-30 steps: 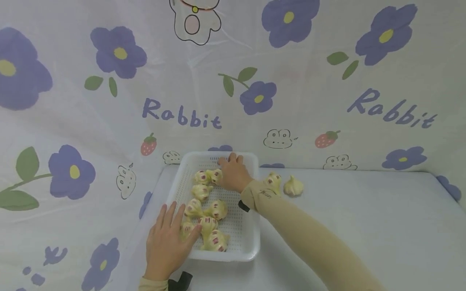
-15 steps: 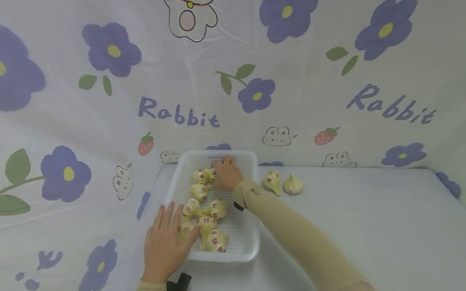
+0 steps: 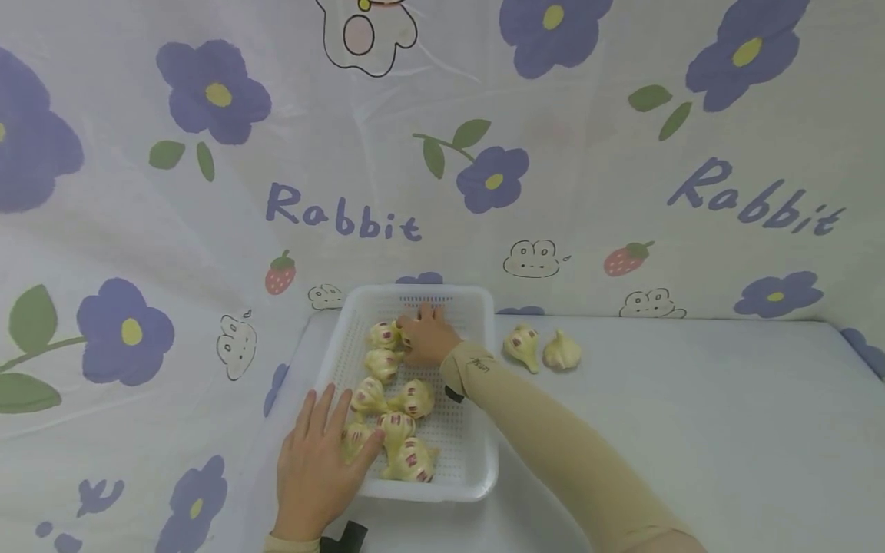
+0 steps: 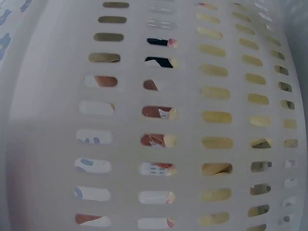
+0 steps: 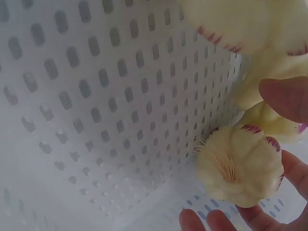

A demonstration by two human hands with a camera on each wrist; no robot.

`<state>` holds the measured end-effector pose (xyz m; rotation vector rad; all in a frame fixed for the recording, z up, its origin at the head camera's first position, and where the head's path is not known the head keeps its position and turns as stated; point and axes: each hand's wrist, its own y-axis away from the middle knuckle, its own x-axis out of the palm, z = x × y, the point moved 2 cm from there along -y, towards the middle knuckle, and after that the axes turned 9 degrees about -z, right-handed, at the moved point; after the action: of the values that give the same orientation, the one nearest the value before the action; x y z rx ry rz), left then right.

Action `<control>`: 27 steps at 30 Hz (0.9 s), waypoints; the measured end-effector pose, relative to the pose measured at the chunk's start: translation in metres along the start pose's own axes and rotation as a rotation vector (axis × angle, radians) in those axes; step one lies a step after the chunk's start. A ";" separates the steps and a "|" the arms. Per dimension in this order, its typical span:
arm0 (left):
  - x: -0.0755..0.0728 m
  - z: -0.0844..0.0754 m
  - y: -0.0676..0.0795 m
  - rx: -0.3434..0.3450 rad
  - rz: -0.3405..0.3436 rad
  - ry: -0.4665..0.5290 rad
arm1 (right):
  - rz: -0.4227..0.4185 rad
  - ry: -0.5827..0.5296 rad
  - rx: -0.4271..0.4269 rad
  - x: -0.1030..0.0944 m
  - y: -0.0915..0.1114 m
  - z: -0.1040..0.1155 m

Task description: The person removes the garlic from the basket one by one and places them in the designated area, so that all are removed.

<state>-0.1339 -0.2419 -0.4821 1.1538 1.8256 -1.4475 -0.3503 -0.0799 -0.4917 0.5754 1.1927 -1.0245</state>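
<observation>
Several garlic bulbs (image 3: pixel 415 398), pale yellow with purple-red streaks, lie in a white perforated plastic basket (image 3: pixel 494 399). Inside its far part, my right hand (image 3: pixel 429 342) has its thumb and fingers about one garlic bulb (image 5: pixel 240 166), whose root tuft faces the right wrist camera. From the head view this bulb is mostly covered by the hand. My left hand (image 3: pixel 321 461) rests over the basket's near left rim, fingers extended, its thumb reaching over a bulb (image 3: pixel 356 438). The left wrist view is filled by the slotted basket wall (image 4: pixel 187 115), with pale bulbs showing through the slots.
Two more garlic bulbs (image 3: pixel 522 347) lie on the white table (image 3: pixel 677 415) to the right of the basket. Behind the table hangs a white curtain (image 3: pixel 581 153) printed with purple flowers and rabbits.
My right hand has shifted slightly left and toward me inside the basket, closer to the far bulbs. The left hand stays at the rim. The head view has tilted a little.
</observation>
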 end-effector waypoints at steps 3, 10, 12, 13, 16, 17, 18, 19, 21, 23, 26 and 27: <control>-0.001 0.000 0.001 -0.004 0.003 -0.003 | 0.012 -0.002 0.014 0.003 -0.001 -0.001; 0.000 0.001 0.001 -0.001 0.000 -0.001 | 0.031 -0.005 0.025 0.002 0.001 0.001; -0.001 0.000 0.001 0.001 -0.003 0.003 | 0.036 0.014 0.015 0.002 0.002 0.002; -0.001 0.001 0.001 0.000 -0.003 0.003 | 0.039 0.026 0.008 0.003 0.003 0.002; -0.001 0.001 0.001 0.001 -0.003 0.006 | 0.041 0.041 0.000 0.003 0.006 0.004; -0.001 0.001 0.001 0.000 -0.001 0.005 | 0.045 0.044 -0.001 0.003 0.007 0.005; -0.001 0.001 0.001 0.000 -0.001 0.005 | 0.047 0.046 0.000 0.003 0.008 0.006; -0.001 0.002 0.001 0.000 -0.002 0.005 | 0.049 0.046 0.001 0.003 0.009 0.006; 0.000 0.002 0.001 0.002 -0.006 0.004 | 0.048 0.042 0.006 0.002 0.009 0.007; 0.000 0.003 0.001 0.004 -0.010 0.004 | 0.049 0.041 0.012 0.003 0.009 0.008; 0.000 0.003 0.001 0.009 -0.017 0.007 | 0.040 0.032 0.024 0.004 0.008 0.008; 0.000 0.003 0.001 0.010 -0.019 0.007 | 0.036 0.032 0.027 0.004 0.007 0.007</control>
<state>-0.1333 -0.2450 -0.4839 1.1513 1.8408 -1.4669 -0.3404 -0.0840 -0.4943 0.6339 1.1941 -1.0053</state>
